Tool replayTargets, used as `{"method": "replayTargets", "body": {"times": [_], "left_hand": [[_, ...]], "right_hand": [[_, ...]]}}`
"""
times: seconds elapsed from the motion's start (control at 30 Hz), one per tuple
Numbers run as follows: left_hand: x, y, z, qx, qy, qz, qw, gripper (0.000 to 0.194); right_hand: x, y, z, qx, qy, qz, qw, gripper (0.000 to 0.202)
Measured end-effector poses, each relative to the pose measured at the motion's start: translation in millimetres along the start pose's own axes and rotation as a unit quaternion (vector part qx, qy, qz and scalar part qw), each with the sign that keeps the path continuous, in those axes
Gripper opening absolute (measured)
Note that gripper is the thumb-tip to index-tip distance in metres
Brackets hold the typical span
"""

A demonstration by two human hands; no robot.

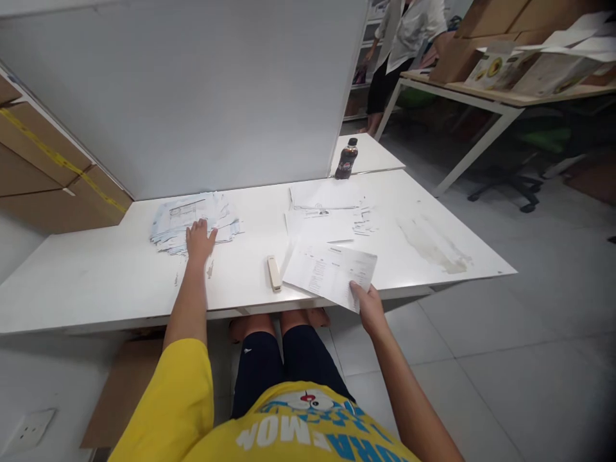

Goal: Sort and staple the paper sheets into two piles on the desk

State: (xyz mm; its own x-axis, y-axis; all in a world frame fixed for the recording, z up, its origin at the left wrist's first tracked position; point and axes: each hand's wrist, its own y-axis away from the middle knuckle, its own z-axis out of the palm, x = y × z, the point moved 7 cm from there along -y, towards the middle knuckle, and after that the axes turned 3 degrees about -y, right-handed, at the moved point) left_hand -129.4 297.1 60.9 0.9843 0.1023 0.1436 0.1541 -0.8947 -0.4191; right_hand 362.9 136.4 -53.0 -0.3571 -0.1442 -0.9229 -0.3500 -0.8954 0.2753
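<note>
My left hand [199, 239] lies with its fingers spread on the near part of a loose pile of bluish-white papers [168, 218]. On the right, my right hand [368, 301] pinches the near right corner of a printed sheet [332, 269], thumb on top. That sheet is tilted over the table's front edge; whether it is one sheet or more I cannot tell. Left of it a cream stapler [274, 273] rests on the table. Behind the held sheet lie more white printed papers [320, 226] and another white stack [322, 194].
A dark soda bottle [347, 159] stands upright by the grey partition [216, 96]. Cardboard boxes [62, 173] are stacked at the left. A grey smear marks the white table [433, 247] at right. Beyond are a person [404, 45], a box-laden desk [462, 93] and a wheeled chair [510, 186].
</note>
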Motion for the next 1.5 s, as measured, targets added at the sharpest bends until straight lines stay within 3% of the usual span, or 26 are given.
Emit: {"method": "replayTargets", "body": {"times": [0.07,0.2,0.4,0.53,0.8,0.9,1.0,1.13,1.23,1.37,1.5], "left_hand": [[2.2,2.2,1.0,-0.026,0.003,-0.005,1.0,0.046],[3.7,8.5,-9.2,-0.005,-0.005,-0.043,0.999,0.042],[12.2,11.9,-19.0,0.031,-0.012,-0.009,0.999,0.047],[16.3,15.4,-14.2,-0.001,0.012,0.035,0.999,0.042],[15.6,29.1,-22.8,0.019,0.041,0.016,0.999,0.043],[28.2,43.8,-31.2,0.049,0.051,0.003,0.997,0.047],[76.7,79.4,-45.5,0.092,0.073,0.07,0.991,0.049],[185.9,152.5,-67.0,0.054,0.094,0.332,0.937,0.05],[240.2,189.7,-87.7,0.061,0.095,0.404,0.908,0.05],[282.2,217.9,-94.6,0.038,0.101,0.464,0.879,0.045],[304.0,242.6,-89.5,0.039,0.098,0.493,0.864,0.043]], "right_hand": [[-4.8,-2.2,1.1,-0.013,0.012,-0.003,1.0,0.05],[-10.2,-3.2,3.3,-0.01,0.001,-0.008,1.0,0.053],[-8.6,-2.0,2.0,-0.005,0.006,0.001,1.0,0.048],[-3.0,-6.0,-3.0,0.004,0.019,0.007,1.0,0.046],[6.7,-9.1,-10.8,0.0,0.022,0.001,1.0,0.046],[5.7,-9.1,-10.3,0.005,0.019,0.008,1.0,0.045],[1.0,-8.1,-6.5,0.001,0.011,0.007,1.0,0.044],[-9.0,5.0,4.5,-0.027,-0.013,0.013,0.999,0.047],[-15.2,27.1,20.2,-0.076,-0.015,0.049,0.996,0.049],[-27.7,57.5,40.8,-0.146,-0.025,0.074,0.986,0.055],[-44.0,70.7,51.1,-0.193,-0.06,0.057,0.978,0.061]]}}
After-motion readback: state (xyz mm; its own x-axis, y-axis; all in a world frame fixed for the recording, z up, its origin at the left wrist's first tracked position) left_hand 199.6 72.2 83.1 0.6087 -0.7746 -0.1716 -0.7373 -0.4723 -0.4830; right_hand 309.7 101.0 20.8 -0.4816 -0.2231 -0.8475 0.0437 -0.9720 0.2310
